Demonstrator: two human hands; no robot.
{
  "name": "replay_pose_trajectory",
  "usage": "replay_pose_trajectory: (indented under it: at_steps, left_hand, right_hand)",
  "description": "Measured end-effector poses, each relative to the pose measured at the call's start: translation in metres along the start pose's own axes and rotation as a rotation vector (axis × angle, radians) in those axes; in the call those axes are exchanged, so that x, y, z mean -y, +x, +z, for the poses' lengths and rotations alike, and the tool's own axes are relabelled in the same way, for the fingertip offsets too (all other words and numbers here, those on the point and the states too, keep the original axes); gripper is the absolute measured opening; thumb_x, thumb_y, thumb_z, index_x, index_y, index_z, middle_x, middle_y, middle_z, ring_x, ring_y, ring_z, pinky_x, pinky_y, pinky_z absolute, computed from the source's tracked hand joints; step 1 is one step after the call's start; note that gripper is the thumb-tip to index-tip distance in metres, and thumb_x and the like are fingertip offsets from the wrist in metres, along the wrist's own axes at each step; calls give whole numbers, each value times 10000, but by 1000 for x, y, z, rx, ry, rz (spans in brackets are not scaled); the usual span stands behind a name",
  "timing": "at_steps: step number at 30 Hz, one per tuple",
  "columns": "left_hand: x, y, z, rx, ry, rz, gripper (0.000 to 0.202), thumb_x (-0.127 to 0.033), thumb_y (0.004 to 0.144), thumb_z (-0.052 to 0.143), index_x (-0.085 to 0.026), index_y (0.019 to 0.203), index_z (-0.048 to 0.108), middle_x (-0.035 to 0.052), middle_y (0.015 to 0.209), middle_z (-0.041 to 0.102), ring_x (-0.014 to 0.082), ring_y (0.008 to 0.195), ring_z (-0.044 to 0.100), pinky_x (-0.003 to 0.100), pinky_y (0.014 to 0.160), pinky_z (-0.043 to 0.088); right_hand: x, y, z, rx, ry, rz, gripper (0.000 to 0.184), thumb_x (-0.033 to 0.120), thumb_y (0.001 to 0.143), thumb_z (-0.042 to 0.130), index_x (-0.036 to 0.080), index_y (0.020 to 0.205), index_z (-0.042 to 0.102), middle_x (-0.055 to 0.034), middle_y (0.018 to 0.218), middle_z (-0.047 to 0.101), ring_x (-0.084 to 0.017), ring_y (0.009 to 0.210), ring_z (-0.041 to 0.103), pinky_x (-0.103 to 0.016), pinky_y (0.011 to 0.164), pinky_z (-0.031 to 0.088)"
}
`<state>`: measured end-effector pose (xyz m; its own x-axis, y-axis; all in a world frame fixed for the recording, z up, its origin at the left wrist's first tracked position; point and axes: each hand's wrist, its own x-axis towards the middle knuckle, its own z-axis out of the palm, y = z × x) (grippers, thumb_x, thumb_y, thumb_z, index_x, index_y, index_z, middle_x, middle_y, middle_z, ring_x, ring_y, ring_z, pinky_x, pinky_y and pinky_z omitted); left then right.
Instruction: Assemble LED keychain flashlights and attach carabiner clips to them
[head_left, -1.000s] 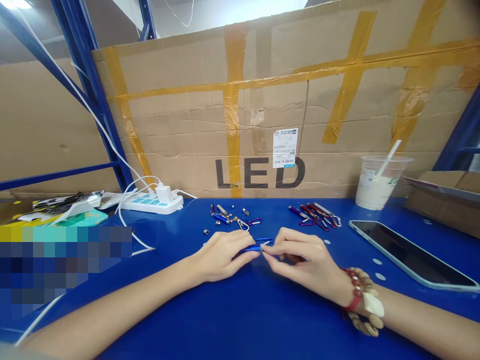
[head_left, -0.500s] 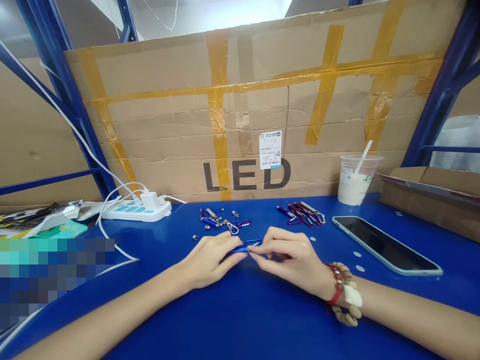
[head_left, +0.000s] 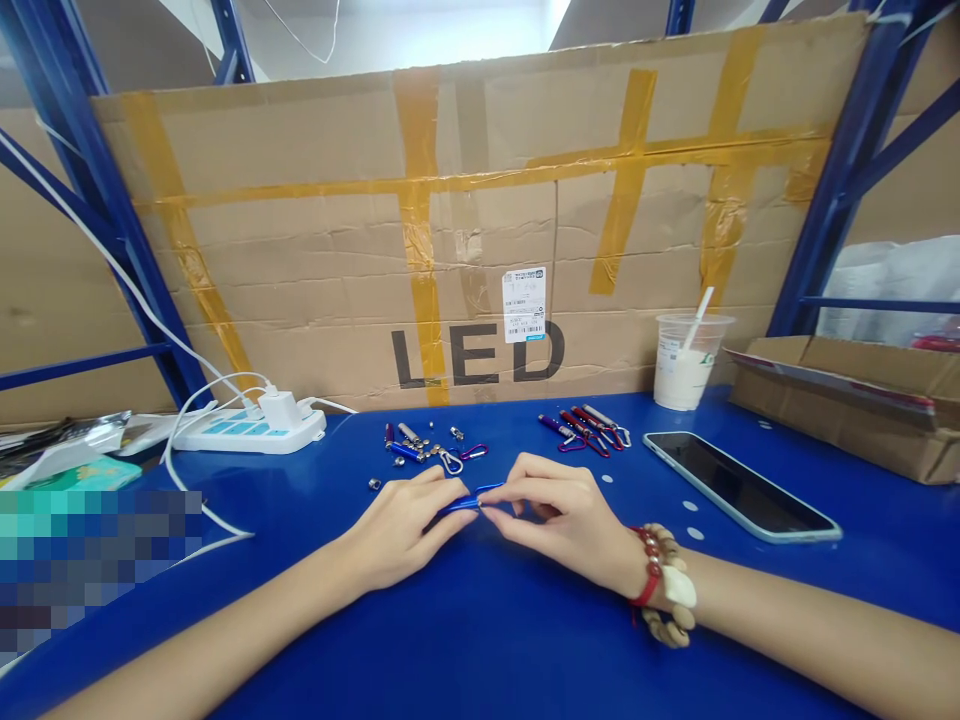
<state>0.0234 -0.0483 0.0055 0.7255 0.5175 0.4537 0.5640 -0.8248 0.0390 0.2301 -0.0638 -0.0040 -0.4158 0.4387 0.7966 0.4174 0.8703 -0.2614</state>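
Together, both hands work at a slim blue tube (head_left: 459, 504) midway along the tabletop (head_left: 480, 640), in from its far edge. The left hand (head_left: 405, 525) has fingers and thumb closed around it; the right hand (head_left: 570, 515) pinches its right end between thumb and fingertips. Near the tabletop's far right corner, a clear cup (head_left: 670, 385) holds pale drink and a white straw (head_left: 699, 316), just beside an open carton (head_left: 847, 420), contents hidden.
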Motion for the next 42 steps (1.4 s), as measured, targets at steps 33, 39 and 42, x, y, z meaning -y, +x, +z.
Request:
replay_pose_trajectory:
  at_steps: [33, 39, 42]
  left_hand:
    - [3, 2, 1, 78, 46, -30, 322, -382, 925, 311, -178, 860, 552, 17, 780, 605, 156, 761, 516, 238, 618, 396]
    - [3, 2, 2, 74, 12, -61, 335, -394, 927, 291, -186, 903, 553, 18, 806, 598, 154, 771, 529, 241, 640, 407]
    - [2, 2, 2, 87, -39, -137, 333, -398, 927, 284, -202, 940, 554, 18, 823, 580, 150, 784, 537, 240, 665, 417]
  right_hand:
    - [-3, 6, 1, 252, 67, 309, 99, 250, 796, 566, 181, 838, 622, 8, 757, 535, -59, 518, 475, -196, 523, 420]
    - [-3, 2, 2, 214, 26, 215, 96, 229, 803, 559, 190, 835, 641, 3, 753, 550, -70, 560, 499, -195, 537, 414]
    - [-3, 1, 2, 186, -1, 146, 148, 254, 828, 534, 191, 884, 655, -9, 784, 576, -64, 542, 488, -195, 535, 415]
